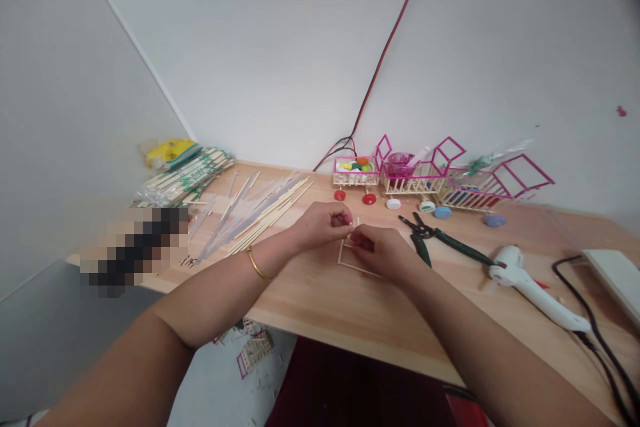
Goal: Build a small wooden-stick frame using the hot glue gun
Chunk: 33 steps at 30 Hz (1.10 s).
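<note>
My left hand (pixel 326 223) is closed in a pinch over the middle of the table, its fingertips nearly meeting those of my right hand (pixel 383 247). My right hand is pinched shut as well. Small pale bits show at the fingertips, too small to name. Directly beneath lies a frame of thin wooden sticks (pixel 341 255), partly hidden by my right hand. To the left, loose wooden sticks (pixel 270 215) are spread in a fan, mixed with clear plastic strips. Green-handled pliers (pixel 423 230) lie open just right of my right hand.
A white glue gun (pixel 540 297) and its black cord lie at right, near a white box (pixel 613 280). Small stick carts (pixel 413 183) with bottle-cap wheels line the wall. Packaged sticks (pixel 185 177) are piled at back left. Another stick cart (pixel 256 350) is on the floor.
</note>
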Available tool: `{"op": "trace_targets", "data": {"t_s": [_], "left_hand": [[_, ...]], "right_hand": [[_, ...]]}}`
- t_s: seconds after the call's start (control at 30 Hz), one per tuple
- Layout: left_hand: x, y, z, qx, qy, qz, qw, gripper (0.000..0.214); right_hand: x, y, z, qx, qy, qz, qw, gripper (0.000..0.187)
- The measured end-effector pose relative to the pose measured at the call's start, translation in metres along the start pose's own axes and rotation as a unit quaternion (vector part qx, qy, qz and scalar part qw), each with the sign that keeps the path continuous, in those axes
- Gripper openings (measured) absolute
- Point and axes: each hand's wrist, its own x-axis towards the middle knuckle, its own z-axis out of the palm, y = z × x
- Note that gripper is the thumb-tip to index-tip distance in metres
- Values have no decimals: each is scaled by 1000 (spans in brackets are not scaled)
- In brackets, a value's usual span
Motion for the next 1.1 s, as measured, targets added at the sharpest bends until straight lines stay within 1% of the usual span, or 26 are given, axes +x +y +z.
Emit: {"op": "trace_targets", "data": {"t_s": [0.27, 0.5, 0.7, 0.87, 1.1], "left_hand": [[0, 0, 1, -8, -2, -3, 1000, 12], [0, -3, 1, 9, -38, -8, 999, 10], [0, -6, 0, 51, -72, -3, 996, 11], [1, -10, 0, 99, -71, 5, 993, 10], [0, -11, 1, 107, -70, -8, 992, 9]], "right_hand": [[0, -2, 2, -16, 11, 0, 1000, 7], [0, -2, 1, -24, 8, -1, 1000, 6], [0, -1, 3, -14, 12, 8, 1000, 8], [0, -3, 2, -17, 18, 12, 1000, 8], [-1, -4, 1, -21, 25, 10, 999, 9]]}}
